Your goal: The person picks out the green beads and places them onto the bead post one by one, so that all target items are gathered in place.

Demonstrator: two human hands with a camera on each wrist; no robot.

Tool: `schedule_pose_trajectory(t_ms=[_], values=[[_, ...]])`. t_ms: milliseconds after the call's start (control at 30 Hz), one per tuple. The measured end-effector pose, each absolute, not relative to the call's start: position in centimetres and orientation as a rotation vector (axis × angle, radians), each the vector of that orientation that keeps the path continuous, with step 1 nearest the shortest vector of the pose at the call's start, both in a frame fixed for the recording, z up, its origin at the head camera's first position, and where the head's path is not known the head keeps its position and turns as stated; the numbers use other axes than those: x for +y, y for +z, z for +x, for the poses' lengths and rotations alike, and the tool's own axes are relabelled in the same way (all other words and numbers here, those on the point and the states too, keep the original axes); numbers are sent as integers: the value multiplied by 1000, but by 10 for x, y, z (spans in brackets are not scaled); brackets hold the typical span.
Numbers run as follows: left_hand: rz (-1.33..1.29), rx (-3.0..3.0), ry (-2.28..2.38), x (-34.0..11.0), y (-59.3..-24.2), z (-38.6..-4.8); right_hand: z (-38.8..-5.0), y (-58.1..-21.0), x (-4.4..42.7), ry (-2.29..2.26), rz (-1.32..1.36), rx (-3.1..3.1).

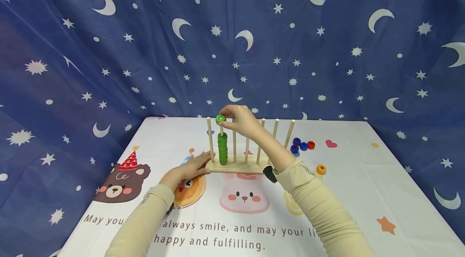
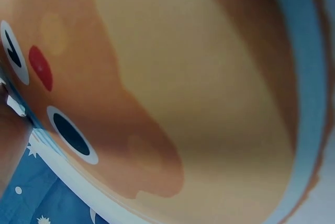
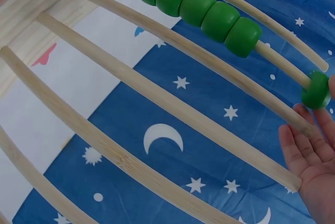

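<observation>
My right hand pinches a green bead at the top of the second peg from the left. In the right wrist view that bead sits at the peg's tip, between thumb and fingers. Lower on the same peg is a stack of several green beads. The peg stands on a wooden rack base with several upright pegs. My left hand rests at the left end of the base, fingers touching it. The left wrist view shows mostly printed tablecloth, with a bit of hand at its left edge.
Right of the rack lie several dark blue beads, a red bead and an orange bead. Bare pegs rise under and beside my right forearm. A blue star-and-moon curtain hangs behind the white tablecloth.
</observation>
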State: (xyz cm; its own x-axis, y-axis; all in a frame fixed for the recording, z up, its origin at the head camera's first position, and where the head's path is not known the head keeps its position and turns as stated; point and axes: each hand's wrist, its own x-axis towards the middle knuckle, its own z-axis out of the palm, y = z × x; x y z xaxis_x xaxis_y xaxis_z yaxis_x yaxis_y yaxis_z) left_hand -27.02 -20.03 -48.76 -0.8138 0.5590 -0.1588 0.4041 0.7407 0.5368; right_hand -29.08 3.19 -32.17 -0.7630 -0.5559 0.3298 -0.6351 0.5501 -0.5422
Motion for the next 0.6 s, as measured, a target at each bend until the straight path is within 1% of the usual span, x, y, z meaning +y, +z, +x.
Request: schedule_pose_trajectory(t_ms=[267,600], values=[[726,2629,699,-199,-487,-270,-289,-321,35,1037,1032,-2631],[780,2623,709,-202,-491,-272,-286,-325,44,1095,1005,-2555]])
